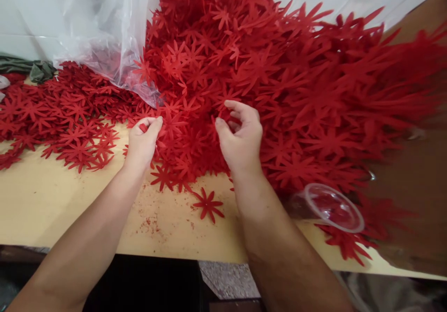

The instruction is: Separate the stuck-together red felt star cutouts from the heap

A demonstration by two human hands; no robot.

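Note:
My left hand [142, 139] is closed in a pinch at the lower left edge of a tall heap of red flower-shaped cutouts [293, 98]. A small bit of red petal piece [143, 127] shows within its curled fingers; the rest of that piece is hidden. To the right, my right hand [242, 137] is held in front of the same heap with thumb and forefinger apart and the other fingers curved. Nothing can be seen in its grasp. Between my forearms, a single red flower cutout [208, 205] with several narrow petals lies flat on the table.
A lower pile of red cutouts [75, 111] spreads at the left. Behind it stands a clear plastic bag [104, 32]; dark green cloth [40, 70] lies at the far left. A clear plastic cup [335, 207] lies tipped at the right. Red crumbs dot the table [87, 205].

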